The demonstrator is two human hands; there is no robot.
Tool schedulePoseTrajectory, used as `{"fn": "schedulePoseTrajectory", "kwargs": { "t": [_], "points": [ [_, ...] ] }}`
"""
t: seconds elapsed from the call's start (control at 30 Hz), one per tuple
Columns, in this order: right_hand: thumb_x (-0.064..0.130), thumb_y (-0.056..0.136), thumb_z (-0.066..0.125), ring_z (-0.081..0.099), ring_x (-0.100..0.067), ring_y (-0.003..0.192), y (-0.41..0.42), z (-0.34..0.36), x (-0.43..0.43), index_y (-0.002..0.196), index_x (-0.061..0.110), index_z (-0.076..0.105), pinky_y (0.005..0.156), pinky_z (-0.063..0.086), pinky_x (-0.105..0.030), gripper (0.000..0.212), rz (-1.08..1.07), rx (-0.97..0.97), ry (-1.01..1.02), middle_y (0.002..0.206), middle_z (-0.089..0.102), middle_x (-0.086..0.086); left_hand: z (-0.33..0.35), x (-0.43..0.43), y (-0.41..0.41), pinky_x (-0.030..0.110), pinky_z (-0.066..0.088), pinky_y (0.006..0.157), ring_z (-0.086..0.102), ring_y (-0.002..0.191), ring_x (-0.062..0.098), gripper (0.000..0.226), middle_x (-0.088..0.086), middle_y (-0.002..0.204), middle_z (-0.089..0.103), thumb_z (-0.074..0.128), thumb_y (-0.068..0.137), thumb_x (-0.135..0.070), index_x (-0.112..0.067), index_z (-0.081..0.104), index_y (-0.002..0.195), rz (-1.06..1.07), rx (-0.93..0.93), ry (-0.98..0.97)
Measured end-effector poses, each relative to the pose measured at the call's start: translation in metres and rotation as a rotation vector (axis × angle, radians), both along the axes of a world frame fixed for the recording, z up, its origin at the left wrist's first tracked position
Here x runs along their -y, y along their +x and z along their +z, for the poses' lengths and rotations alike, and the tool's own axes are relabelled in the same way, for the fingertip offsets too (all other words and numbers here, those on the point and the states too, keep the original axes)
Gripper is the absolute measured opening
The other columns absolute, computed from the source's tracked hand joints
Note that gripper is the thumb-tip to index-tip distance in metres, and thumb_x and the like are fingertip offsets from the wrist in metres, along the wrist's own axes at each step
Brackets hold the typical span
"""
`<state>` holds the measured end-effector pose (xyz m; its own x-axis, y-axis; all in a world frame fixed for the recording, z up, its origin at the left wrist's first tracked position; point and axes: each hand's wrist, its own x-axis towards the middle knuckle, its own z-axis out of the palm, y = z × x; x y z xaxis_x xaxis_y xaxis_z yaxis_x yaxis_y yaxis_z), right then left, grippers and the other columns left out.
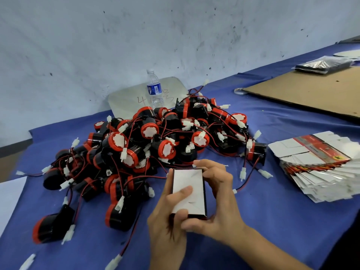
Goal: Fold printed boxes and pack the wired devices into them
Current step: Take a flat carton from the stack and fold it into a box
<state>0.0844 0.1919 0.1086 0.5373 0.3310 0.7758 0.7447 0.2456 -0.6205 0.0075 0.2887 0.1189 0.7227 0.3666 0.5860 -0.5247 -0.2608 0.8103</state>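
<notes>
**Both hands hold one box in front of the pile**

A small box (188,189) is in the near middle of the scene, held above the blue table cloth (272,211). Its white side faces up and shows some fold lines; the edges are dark.

The left hand (167,219) grips the box from the left and near side. Its thumb lies flat on the white side and the other fingers are curled around the near end. The right hand (216,199) grips the box from the right. Its fingers are bent over the far right corner and its thumb touches the near end. Both hands are closed around the box.

Just beyond the box lies a big pile of devices (155,141), black and red, with thin red and black wires and white plugs, all tangled together. Some of them lie apart at the near left.

On the right there is a fanned stack of flat boxes (319,172), not folded. Far behind the pile stands a water bottle (154,88) in front of a grey board (124,102). At the far right lies a brown cardboard sheet (311,92), with a roll of tape (239,91) beside its left corner.
</notes>
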Motion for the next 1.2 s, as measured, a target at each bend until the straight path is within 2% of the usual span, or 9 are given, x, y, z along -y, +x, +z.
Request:
{"fn": "schedulePoseTrajectory", "kwargs": {
  "t": [0.27, 0.43, 0.53, 0.63, 0.8, 0.9, 1.03, 1.13, 1.2],
  "points": [
    [0.061, 0.073, 0.071, 0.044, -0.018, 0.127, -0.001, 0.002, 0.000, 0.122, 0.024, 0.037, 0.098, 0.043, -0.029, 0.071, -0.073, 0.071, -0.003, 0.134, 0.042, 0.000, -0.004, -0.005, 0.001, 0.027, 0.053, 0.088, 0.058, 0.121, 0.021, 0.037, 0.017, 0.137, 0.054, 0.045, 0.091, -0.065, -0.035, 0.067, 0.090, 0.146, 0.012, 0.143],
    [0.063, 0.075, 0.068, 0.045, -0.022, 0.128, -0.001, 0.002, 0.000, 0.126, 0.022, 0.037, 0.100, 0.044, -0.033, 0.072, -0.052, 0.028, -0.012, 0.135, 0.043, 0.002, -0.004, -0.003, -0.002, 0.040, 0.056, 0.085, 0.058, 0.121, 0.023, 0.048, 0.004, 0.135, 0.058, 0.044, 0.087, -0.072, -0.045, 0.056, 0.125, 0.160, 0.012, 0.117],
    [0.064, 0.076, 0.067, 0.050, -0.023, 0.124, 0.000, 0.002, 0.001, 0.127, 0.022, 0.040, 0.099, 0.046, -0.036, 0.071, -0.069, -0.071, -0.026, 0.131, 0.047, 0.003, 0.013, -0.001, 0.000, 0.028, 0.058, 0.070, 0.068, 0.106, 0.015, 0.062, -0.002, 0.131, 0.062, 0.054, 0.069, -0.082, -0.050, 0.055, 0.122, 0.068, -0.102, -0.298],
    [0.070, 0.077, 0.061, 0.055, -0.021, 0.115, 0.003, 0.006, 0.002, 0.119, 0.020, 0.051, 0.091, 0.049, -0.037, 0.067, -0.069, -0.225, -0.043, 0.122, 0.051, 0.006, 0.020, -0.006, 0.002, 0.029, 0.055, 0.048, 0.074, 0.075, 0.020, 0.057, 0.004, 0.123, 0.067, 0.034, 0.083, -0.078, -0.041, 0.056, 0.120, -0.075, -0.211, -0.785],
    [0.078, 0.076, 0.052, 0.052, -0.016, 0.115, 0.005, 0.014, 0.004, 0.108, 0.022, 0.058, 0.085, 0.049, -0.027, 0.064, -0.023, -0.267, -0.135, 0.122, 0.051, 0.005, 0.024, -0.021, -0.010, 0.036, 0.059, 0.070, 0.064, 0.113, 0.030, 0.088, 0.010, 0.133, 0.060, 0.039, 0.059, -0.084, -0.047, 0.039, 0.140, -0.464, -0.242, -1.004],
    [0.073, 0.072, 0.061, 0.063, -0.018, 0.098, 0.001, 0.020, 0.003, 0.106, 0.012, 0.060, 0.076, 0.055, -0.030, 0.069, 0.159, -0.507, -0.037, 0.110, 0.061, 0.000, 0.028, -0.027, -0.008, 0.038, 0.059, 0.067, 0.067, 0.107, 0.033, 0.100, -0.004, 0.135, 0.059, 0.056, 0.048, -0.090, -0.048, 0.040, 0.137, -0.390, -0.245, -0.792],
    [0.049, 0.082, 0.050, 0.070, -0.017, 0.073, 0.013, 0.025, 0.011, 0.077, 0.016, 0.076, 0.060, 0.055, -0.028, 0.043, 0.401, -1.235, 0.217, 0.083, 0.072, -0.006, 0.023, -0.053, -0.016, 0.025, 0.049, 0.063, 0.064, 0.071, 0.014, 0.040, -0.007, 0.109, 0.065, 0.054, 0.085, -0.053, -0.035, 0.056, 0.121, 0.558, -0.071, 0.295],
    [0.033, 0.079, 0.053, 0.068, -0.040, 0.094, 0.024, 0.020, 0.016, 0.095, 0.009, 0.069, 0.063, 0.057, -0.044, 0.032, 0.453, -1.460, 0.373, 0.085, 0.070, -0.012, 0.011, -0.078, -0.020, 0.047, 0.040, 0.091, 0.049, 0.109, 0.031, 0.059, 0.004, 0.120, 0.055, 0.051, 0.076, -0.043, -0.022, 0.046, 0.131, 0.911, -0.411, 0.336],
    [0.032, 0.083, 0.055, 0.064, -0.048, 0.101, 0.024, 0.017, 0.013, 0.103, 0.005, 0.065, 0.065, 0.057, -0.049, 0.035, 0.443, -1.525, 0.378, 0.085, 0.068, -0.015, 0.004, -0.087, -0.019, 0.051, 0.039, 0.095, 0.046, 0.117, 0.032, 0.065, 0.003, 0.131, 0.049, 0.053, 0.079, -0.045, -0.025, 0.034, 0.137, 0.902, -0.742, 0.262]
  ]
}}
